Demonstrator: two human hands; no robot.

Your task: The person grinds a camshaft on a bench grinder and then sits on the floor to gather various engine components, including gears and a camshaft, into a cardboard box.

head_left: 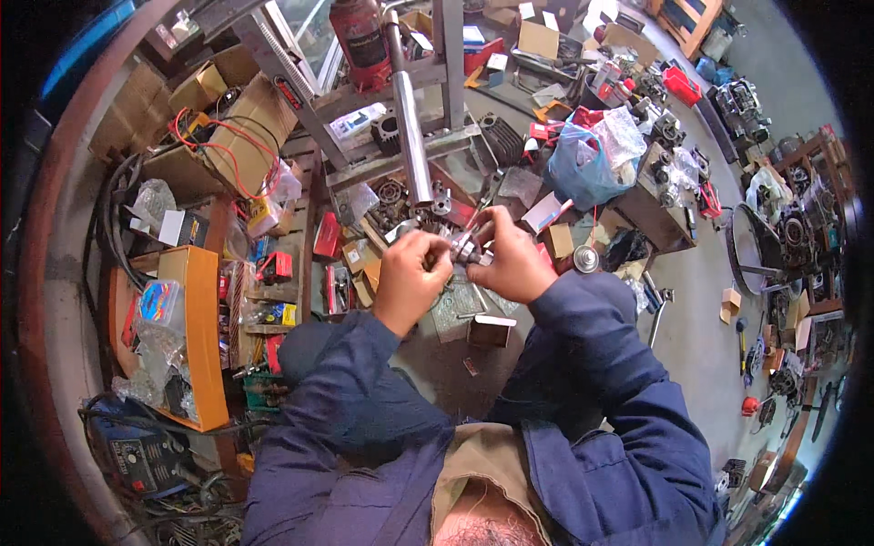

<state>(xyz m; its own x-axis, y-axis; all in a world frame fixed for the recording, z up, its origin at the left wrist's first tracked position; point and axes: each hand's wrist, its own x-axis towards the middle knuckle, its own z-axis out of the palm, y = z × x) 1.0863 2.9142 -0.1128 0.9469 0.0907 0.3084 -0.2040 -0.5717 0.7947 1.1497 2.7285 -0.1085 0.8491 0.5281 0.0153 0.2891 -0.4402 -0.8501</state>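
While two bare hands meet at mid-scene, a small metal part gets close attention

Because the hands crowd it, the part [467,252] shows only in glimpses: grey metal, held above the cluttered floor, in front of the seated or crouching person. Take it as the centre of a dial, with 12 pointing away from the body. The right hand [514,259], at 3 o'clock, grips it between thumb and fingers. The left hand [414,278], at 8 o'clock, has its fingers curled in and their tips at the part; whether they pinch it or merely touch it, I cannot tell.

At 11 o'clock a polished tube [411,136] slants down, and farther out that way stands a red jack [360,41]. A blue bag [587,164] lies at 2 o'clock, a round metal piece [586,259] at 3, beyond the right hand, and a small carton [492,332] between 5 and 6.

The step in hand looks like fingertip handling of the part, perhaps fitting or checking. The next move seems to call for a steady right grip and small, careful left-hand adjustments.
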